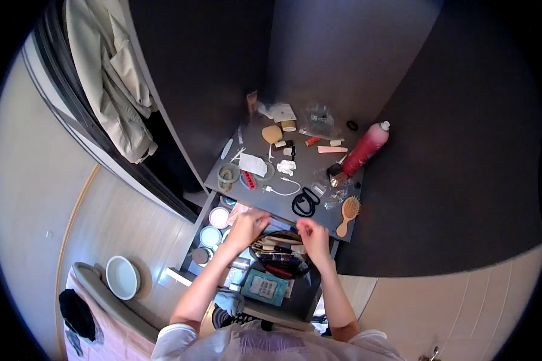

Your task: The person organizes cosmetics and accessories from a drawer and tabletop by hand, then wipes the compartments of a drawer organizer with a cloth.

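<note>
My left hand point(251, 227) and my right hand point(310, 236) are level with each other above the open drawer point(312, 296), close to the desk's front edge. The fingers of both are closed in a pinch. A thin dark strip runs between the fingertips; I cannot make out whether it is a slim stick or part of the desk edge. Just below the hands an open dark pouch point(254, 253) is filled with makeup brushes and pens. A teal packet point(265, 287) lies nearer my body. Round jars, one with a light blue lid point(211, 236), stand left of my left hand.
On the desk point(235, 191) lie a wooden hairbrush point(349, 213), a coiled black cord point(306, 203), a white cable point(286, 188), bangles point(227, 173) and crumpled tissue point(286, 167). A tall red spray can point(365, 148) stands at the right. A white basin point(123, 277) is on the floor.
</note>
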### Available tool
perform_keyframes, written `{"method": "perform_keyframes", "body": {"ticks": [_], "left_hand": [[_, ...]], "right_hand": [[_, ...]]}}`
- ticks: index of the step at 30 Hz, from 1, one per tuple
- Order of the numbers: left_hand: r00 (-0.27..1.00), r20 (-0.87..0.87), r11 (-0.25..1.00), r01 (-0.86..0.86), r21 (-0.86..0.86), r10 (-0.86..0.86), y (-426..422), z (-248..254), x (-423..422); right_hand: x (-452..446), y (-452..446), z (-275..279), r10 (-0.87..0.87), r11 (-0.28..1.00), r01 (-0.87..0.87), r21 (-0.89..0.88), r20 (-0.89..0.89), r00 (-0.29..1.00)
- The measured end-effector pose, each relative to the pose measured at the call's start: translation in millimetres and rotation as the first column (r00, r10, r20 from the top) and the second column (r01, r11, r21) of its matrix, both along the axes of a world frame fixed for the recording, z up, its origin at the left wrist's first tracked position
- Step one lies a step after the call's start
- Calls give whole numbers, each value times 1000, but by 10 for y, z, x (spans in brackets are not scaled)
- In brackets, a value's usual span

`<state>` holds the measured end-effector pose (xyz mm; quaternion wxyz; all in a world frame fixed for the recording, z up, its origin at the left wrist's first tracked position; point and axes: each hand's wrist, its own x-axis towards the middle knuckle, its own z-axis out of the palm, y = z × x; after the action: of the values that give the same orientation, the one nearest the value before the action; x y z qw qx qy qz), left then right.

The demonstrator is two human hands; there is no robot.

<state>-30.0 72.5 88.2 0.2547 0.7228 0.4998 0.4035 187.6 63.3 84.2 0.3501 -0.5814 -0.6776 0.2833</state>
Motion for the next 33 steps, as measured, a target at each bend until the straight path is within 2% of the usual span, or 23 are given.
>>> {"method": "perform_keyframes", "body": {"ticks": [1, 2, 5, 7, 8, 10, 11, 12, 14, 15, 16, 18, 21, 26, 28, 30, 31, 32, 33], "left_hand": [[999, 16, 992, -30, -126, 32, 161, 31, 27], [999, 17, 992, -30, -123, 32, 348, 52, 63], [993, 85, 997, -74, -28, 76, 958, 71, 165], [986, -83, 989, -138, 56, 142, 1321, 69, 219], [986, -81, 989, -139, 59, 143, 1477, 63, 249], [959, -192, 954, -157, 255, 209, 1774, -12, 301], [959, -187, 910, -125, 395, 213, 1918, -65, 318], [960, -183, 908, -125, 399, 213, 1985, -42, 348], [883, -420, 963, -112, 244, 210, 2099, -1, 432], [815, -549, 983, -157, 98, 185, 2168, -12, 483], [817, -546, 982, -158, 102, 188, 2214, -33, 486], [715, -677, 983, -81, 167, 174, 2270, -116, 491], [700, -666, 959, -96, 268, 257, 2330, -219, 490], [719, -634, 952, -134, 274, 284, 2338, -259, 456], [739, -606, 950, -158, 268, 294, 2281, -266, 432], [871, -375, 932, -212, 293, 317, 2171, -223, 395], [871, -377, 933, -213, 290, 316, 2108, -176, 383], [932, -234, 945, -221, 241, 278, 2030, -143, 367], [967, -84, 958, -220, 184, 239, 1896, -91, 356]], "right_hand": [[-56, 190, 5, -25, 999, 29, 43, -86, 996], [-120, 384, 14, -45, 995, 60, 83, -171, 984], [-230, 1002, -19, -68, 993, 82, 80, -164, 984], [-299, 1382, -98, -52, 984, 81, 160, -177, 983], [-331, 1529, -117, -50, 983, 80, 163, -176, 983], [-398, 1762, -126, -67, 978, 80, 194, -74, 995], [-419, 1856, -143, -39, 979, 53, 195, -76, 996], [-436, 1918, -156, -40, 978, 54, 200, -73, 997], [-460, 2018, -188, -41, 984, 52, 172, -67, 997], [-464, 2033, -153, -50, 987, 52, 153, -18, 999], [-467, 2080, -177, -49, 986, 51, 158, -15, 999], [-470, 2120, -223, -46, 982, 48, 181, -17, 999], [-471, 2159, -284, -48, 980, 51, 191, -19, 999], [-474, 2205, -316, -61, 983, 63, 170, -15, 998], [-469, 2209, -298, -32, 981, 46, 187, -74, 997], [-476, 2195, -245, -38, 980, 55, 193, -95, 995], [-479, 2166, -214, -45, 979, 66, 193, -115, 992], [-481, 2134, -194, -46, 981, 67, 184, -116, 992], [-486, 2068, -153, -55, 986, 88, 141, -220, 974]]}}
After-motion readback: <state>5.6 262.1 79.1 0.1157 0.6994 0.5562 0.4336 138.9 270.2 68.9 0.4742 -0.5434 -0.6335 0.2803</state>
